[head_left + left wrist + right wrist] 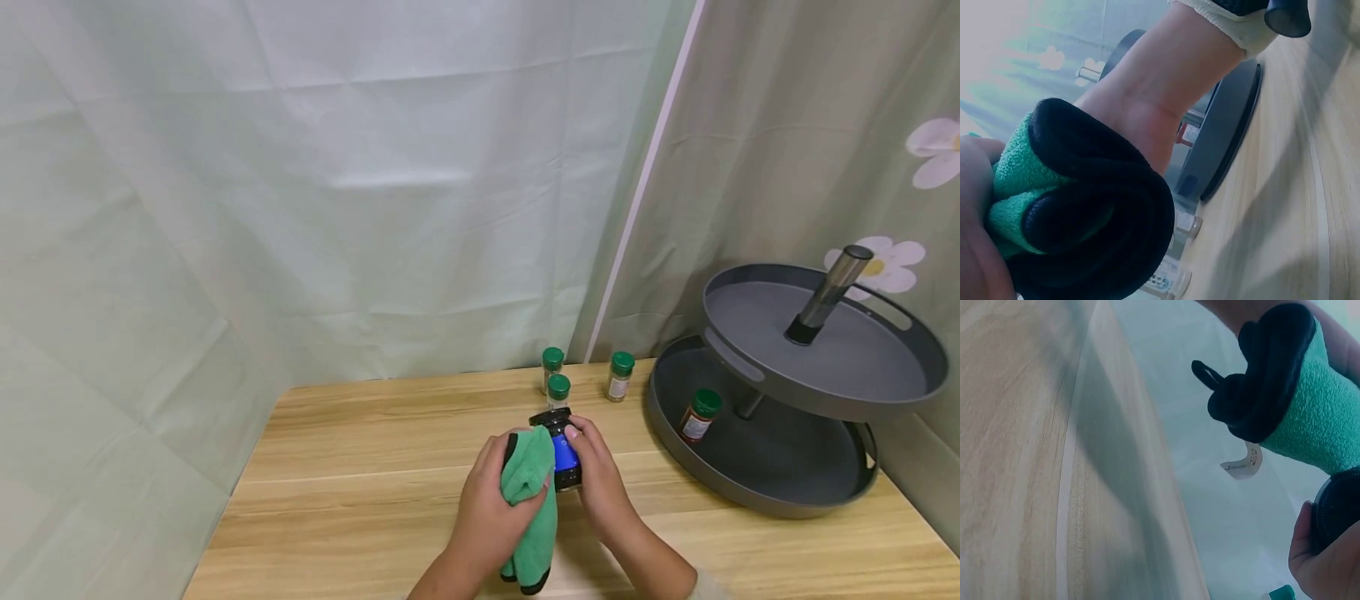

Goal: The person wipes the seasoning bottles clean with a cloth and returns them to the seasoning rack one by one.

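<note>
My left hand (483, 508) grips a folded green towel (534, 537) with black edging and presses it against the side of a dark jar. That jar (566, 454) has a blue label and a black lid, and my right hand (600, 479) holds it from the right, above the table. In the right wrist view the round dark base of the jar (1337, 509) shows beside my fingers, just under the towel (1310, 412). A white printed tag (1244, 465) hangs below the towel. From the left wrist, the towel's black edge (1104, 200) hides the jar.
Green-capped spice jars stand behind my hands: one at the back (552, 367), one nearer (558, 390), one farther right (620, 377). At right is a grey two-tier tray (795, 492) with a red-brown spice jar (699, 417) on its lower level. Curtains (420, 208) hang behind the wooden table (337, 483).
</note>
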{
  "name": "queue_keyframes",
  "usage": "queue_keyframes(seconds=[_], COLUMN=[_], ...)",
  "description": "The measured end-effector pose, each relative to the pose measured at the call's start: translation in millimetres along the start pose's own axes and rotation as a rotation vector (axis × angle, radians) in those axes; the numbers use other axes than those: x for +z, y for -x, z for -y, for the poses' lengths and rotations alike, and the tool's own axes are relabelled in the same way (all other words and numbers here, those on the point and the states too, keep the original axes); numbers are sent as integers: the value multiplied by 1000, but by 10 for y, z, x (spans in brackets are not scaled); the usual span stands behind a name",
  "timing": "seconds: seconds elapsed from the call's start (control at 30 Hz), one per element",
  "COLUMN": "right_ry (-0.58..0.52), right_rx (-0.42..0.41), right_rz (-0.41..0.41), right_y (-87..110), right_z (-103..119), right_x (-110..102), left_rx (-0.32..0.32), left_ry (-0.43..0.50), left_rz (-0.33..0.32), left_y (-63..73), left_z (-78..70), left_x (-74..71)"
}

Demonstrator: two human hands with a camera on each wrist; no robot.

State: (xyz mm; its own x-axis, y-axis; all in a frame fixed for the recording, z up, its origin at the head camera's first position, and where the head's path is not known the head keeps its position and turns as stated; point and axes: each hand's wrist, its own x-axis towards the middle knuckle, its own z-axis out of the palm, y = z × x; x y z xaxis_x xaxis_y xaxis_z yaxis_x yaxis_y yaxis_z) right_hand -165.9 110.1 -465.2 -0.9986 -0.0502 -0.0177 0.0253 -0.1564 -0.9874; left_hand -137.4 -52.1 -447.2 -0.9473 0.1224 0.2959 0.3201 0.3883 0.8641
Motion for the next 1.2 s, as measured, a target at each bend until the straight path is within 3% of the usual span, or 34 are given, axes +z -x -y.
queue_keyframes(seconds=[0.2,0.6,0.83,1.2], right_ry=[-73,-43,-73,-93], right_rx=[28,40,52,27], right_rz=[11,73,75,15], right_y=[4,18,10,-45], right_z=[16,35,33,59], right_x=[-14,-7,13,-48], left_rx=[29,-140,-180,-128], left_ry=[-35,44,93,68], left_rz=[6,-63,-104,-13], left_y=[4,-96,-137,-73], left_z=[-7,62,143,86], left_x=[6,-50,-71,-11])
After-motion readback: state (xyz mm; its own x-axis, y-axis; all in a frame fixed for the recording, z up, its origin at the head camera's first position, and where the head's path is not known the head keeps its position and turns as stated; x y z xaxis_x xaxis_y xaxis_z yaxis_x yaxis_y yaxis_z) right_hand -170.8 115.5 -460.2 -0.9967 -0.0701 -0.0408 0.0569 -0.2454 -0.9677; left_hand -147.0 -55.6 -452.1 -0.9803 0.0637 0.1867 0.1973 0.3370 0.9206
